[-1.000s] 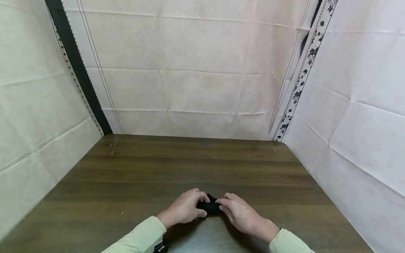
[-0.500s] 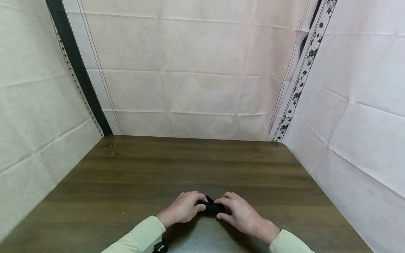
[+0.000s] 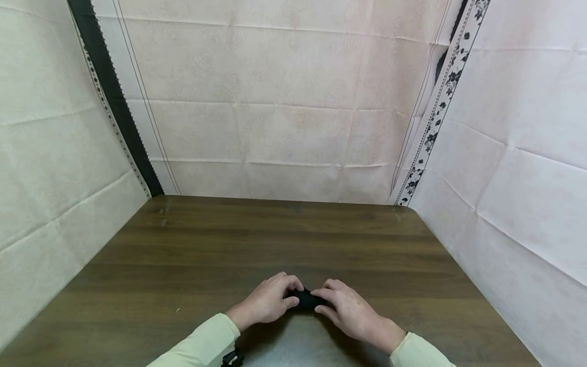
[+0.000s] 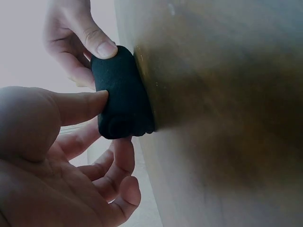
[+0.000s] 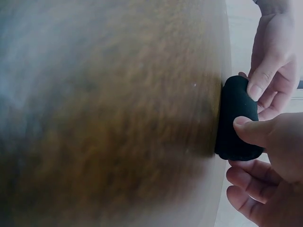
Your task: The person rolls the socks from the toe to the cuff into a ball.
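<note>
A small roll of soft black cloth (image 3: 308, 299) lies on the wooden table near its front. Its coiled layers show at the end in the left wrist view, where the roll (image 4: 124, 87) sits right at the tabletop. My left hand (image 3: 268, 299) holds the roll's left end, thumb on the near side and fingers round the far side. At the other end my right hand (image 3: 346, 310) grips it the same way. Both thumbs press on the black roll (image 5: 236, 106) in the right wrist view. The far fingers are partly hidden behind the cloth.
The brown wooden table (image 3: 275, 239) stretches away to a back edge. Pale creased cloth hangs behind it as a back wall (image 3: 284, 127) and at both sides. A tiny light speck (image 3: 178, 310) lies left of the hands.
The cloth flap that stuck up behind the roll has been drawn in, and the roll looks more compact. The right thumb moved off the roll slightly, then back toward it; the left fingers shifted forward.
</note>
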Demonstrator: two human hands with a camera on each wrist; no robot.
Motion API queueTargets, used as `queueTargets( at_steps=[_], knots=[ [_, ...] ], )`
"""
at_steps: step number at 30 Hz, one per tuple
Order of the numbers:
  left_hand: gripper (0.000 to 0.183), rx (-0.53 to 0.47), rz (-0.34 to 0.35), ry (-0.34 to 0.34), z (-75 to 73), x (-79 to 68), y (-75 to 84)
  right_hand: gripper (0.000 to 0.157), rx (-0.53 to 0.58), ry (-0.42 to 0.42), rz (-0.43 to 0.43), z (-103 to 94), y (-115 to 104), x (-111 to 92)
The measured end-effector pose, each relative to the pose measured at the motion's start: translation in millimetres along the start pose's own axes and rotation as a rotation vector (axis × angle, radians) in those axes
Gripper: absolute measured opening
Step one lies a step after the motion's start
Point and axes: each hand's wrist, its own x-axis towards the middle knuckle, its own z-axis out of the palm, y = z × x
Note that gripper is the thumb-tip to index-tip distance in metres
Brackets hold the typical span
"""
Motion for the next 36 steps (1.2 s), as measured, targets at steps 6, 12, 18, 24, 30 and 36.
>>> queueTargets(
  at_steps=[6, 12, 18, 24, 30, 36],
  knots=[
    [0.022, 0.010, 0.009, 0.024, 2.1, 0.0, 0.5, 0.024, -0.013, -0.033, 0.013, 0.2, 0.9, 0.3],
    [0.029, 0.034, 0.012, 0.024, 3.4, 1.1, -0.7, 0.022, -0.005, -0.065, 0.029, 0.5, 1.8, 0.2],
    [0.028, 0.044, 0.046, 0.030, 3.0, 2.4, -2.9, 0.023, 0.003, -0.082, 0.048, 0.5, 2.6, 0.4],
    [0.020, 0.055, 0.068, 0.029, 2.2, 3.7, -5.5, 0.026, 0.008, -0.079, 0.056, 0.4, 3.0, -0.2],
    [0.015, 0.069, 0.056, 0.014, -0.1, 2.8, -5.9, 0.030, 0.009, -0.069, 0.064, 0.4, 2.2, 1.0],
    [0.013, 0.085, 0.033, -0.014, -2.3, 2.7, -3.9, 0.033, -0.007, -0.045, 0.061, 0.6, 0.3, 1.6]
  ],
)
